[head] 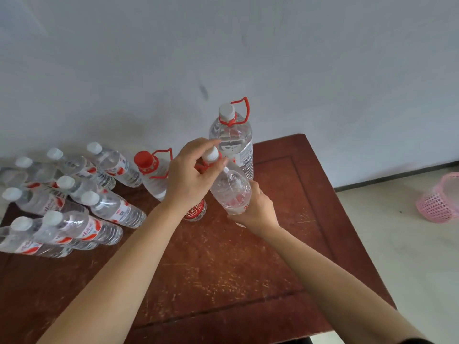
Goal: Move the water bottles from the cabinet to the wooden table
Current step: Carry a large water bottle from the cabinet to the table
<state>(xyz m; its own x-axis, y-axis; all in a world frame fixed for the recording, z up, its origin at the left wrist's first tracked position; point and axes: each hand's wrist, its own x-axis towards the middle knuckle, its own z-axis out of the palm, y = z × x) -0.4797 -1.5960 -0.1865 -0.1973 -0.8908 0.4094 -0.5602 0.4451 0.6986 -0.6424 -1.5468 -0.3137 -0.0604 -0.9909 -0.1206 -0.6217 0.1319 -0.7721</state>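
Held bottle (229,189): big, clear, white cap, tilted above the wooden bench (273,256) nr its back edge, base hidden. Left hand (188,177) curled round neck & red carry loop; right hand (257,208) wraps the lower body. Behind it: tall bottle (232,145) w/ white cap, label print too small to read. Small bottles (111,207) at left, red/white labels, text blurred. Red label (196,211) by left wrist: white characters, unreadable.

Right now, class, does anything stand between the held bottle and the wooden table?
Nothing separate does. The tilted bottle hangs over bare wooden table, though the right hand cups its base, and a red-labelled bottle stands close beside.
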